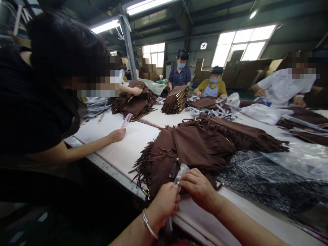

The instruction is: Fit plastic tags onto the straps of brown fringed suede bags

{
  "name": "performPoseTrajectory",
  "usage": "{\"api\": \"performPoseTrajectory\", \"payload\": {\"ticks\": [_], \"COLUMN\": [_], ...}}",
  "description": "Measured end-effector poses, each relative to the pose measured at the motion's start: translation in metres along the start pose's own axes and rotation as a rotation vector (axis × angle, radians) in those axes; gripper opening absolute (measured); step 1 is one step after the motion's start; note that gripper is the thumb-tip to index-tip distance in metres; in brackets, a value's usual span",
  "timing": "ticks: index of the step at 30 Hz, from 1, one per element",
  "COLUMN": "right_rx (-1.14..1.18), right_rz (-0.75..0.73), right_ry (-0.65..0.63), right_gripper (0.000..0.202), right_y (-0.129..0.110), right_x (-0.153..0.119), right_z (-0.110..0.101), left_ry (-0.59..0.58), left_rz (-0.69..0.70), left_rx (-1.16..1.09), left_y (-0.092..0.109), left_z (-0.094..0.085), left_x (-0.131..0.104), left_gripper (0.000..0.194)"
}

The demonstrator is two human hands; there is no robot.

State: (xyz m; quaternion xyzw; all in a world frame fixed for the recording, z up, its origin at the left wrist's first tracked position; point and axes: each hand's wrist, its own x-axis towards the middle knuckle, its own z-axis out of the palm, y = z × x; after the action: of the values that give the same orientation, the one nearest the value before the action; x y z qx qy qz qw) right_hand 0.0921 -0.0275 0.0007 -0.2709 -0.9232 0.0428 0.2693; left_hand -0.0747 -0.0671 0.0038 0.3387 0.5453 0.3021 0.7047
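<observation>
At the near edge of the bench [133, 143], the left hand [164, 205] and right hand [198, 189] both pinch a small clear plastic wrapper [182, 171] against a brown fringed bag [189, 150], while a co-worker's hand [117, 135] holds a pink comb [127, 120].

There is just one view — a camera on the person's head, looking forward and down along a long white table [133, 143]. It sits very close to the left hand [164, 203] and right hand [198, 188] at the bottom edge. Farther off it takes in the brown fringed bags [200, 143], the other workers and the bright windows [243, 42] — the whole room looks squashed.
</observation>
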Motion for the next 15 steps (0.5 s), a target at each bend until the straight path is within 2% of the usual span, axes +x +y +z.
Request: {"api": "performPoseTrajectory", "payload": {"ticks": [2,5,7,10,13,15], "right_rx": [0.016,0.055,0.055,0.008,-0.035,-0.045], "right_rz": [-0.018,-0.02,0.019,0.064,0.005,-0.029], "right_ry": [-0.03,-0.117,-0.193,-0.277,-0.318,-0.306], "right_gripper": [0.019,0.017,0.012,0.018,0.007,0.011], "right_y": [0.003,0.004,0.003,0.001,0.0,0.001], "right_x": [0.006,0.011,0.015,0.023,0.03,0.031], "right_z": [-0.002,-0.005,-0.008,-0.012,-0.015,-0.015], "left_ry": [0.019,0.107,0.154,0.177,0.184,0.201], "left_rz": [0.093,0.368,0.499,0.54,0.532,0.499], "left_rx": [0.106,0.376,0.523,0.578,0.576,0.588], "left_y": [-0.001,-0.005,-0.008,-0.013,-0.013,-0.011], "left_z": [-0.002,-0.004,-0.005,-0.004,-0.002,-0.002], "left_x": [-0.003,-0.006,-0.007,-0.005,-0.003,-0.002], "left_gripper": [0.021,0.021,0.019,0.021,0.025,0.025]}}
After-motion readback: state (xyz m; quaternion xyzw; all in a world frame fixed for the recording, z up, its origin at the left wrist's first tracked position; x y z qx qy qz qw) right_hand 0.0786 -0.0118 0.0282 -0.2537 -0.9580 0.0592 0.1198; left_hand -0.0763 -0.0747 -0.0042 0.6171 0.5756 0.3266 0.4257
